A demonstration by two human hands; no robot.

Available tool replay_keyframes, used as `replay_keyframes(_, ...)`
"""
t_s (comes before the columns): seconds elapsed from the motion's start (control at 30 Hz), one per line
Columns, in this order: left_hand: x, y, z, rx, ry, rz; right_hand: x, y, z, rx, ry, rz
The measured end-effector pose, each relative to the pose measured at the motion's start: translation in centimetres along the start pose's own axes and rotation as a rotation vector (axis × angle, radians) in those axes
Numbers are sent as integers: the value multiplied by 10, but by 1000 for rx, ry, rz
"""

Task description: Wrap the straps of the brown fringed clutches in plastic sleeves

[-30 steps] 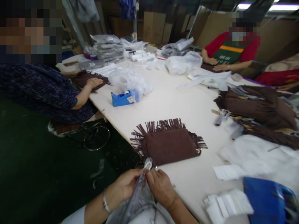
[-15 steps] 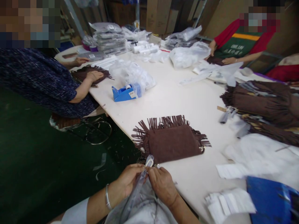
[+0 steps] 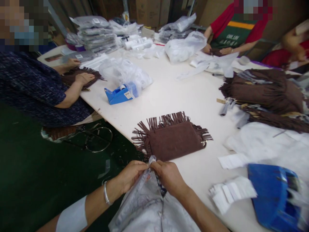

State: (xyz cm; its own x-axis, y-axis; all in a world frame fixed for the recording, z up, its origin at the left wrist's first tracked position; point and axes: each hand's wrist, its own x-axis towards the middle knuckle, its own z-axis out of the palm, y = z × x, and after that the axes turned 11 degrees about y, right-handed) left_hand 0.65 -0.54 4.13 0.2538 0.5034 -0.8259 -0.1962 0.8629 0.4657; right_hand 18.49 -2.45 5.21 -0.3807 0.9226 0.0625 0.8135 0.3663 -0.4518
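Note:
My left hand (image 3: 135,175) is closed, its fingertips pinching a piece of clear plastic film (image 3: 152,159) just off the table's near edge. From the other side, my right hand (image 3: 169,177) grips the same plastic with bent fingers, close against the left fingertips. A crumpled end of the film sticks up between them; what it may wrap is hidden. Below, whitish, partly see-through material (image 3: 145,209) spreads over my lap. Just beyond my hands, a brown fringed handbag (image 3: 175,140) lies flat on the white table (image 3: 166,96), touched by neither hand as far as I see.
A blue tape dispenser (image 3: 120,94) stands beyond the handbag, and another blue dispenser (image 3: 267,193) sits near right beside white paper labels (image 3: 233,193). Brown fringed bags (image 3: 263,91) are piled at right. Bagged goods (image 3: 96,37) are stacked far left. Co-workers sit left and far right.
The view has shifted, so the table's contents sit further left and higher. My hands stay together on the plastic, which now hangs wider below the left hand.

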Motion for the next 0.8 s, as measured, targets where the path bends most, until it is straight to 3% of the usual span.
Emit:
replay_keyframes(0.1,7,0,-5,28,-9,-76,-3,5,0,312,30,118)
replay_keyframes(0.27,15,-8,-9,-48,12,-236,-27,4,16,763,213,668)
replay_keyframes(0.33,16,-11,-9,-56,-5,-222,-36,-5,25,907,203,816)
replay_keyframes(0.43,15,-15,-8,-31,-36,-118,-41,-23,38,1106,139,903)
replay_keyframes(0.6,9,-20,-4,-21,-109,50,-31,-42,50,1272,249,998)
replay_keyframes(0.8,5,-27,1,-17,-93,133,-30,-48,50,1372,317,1051)
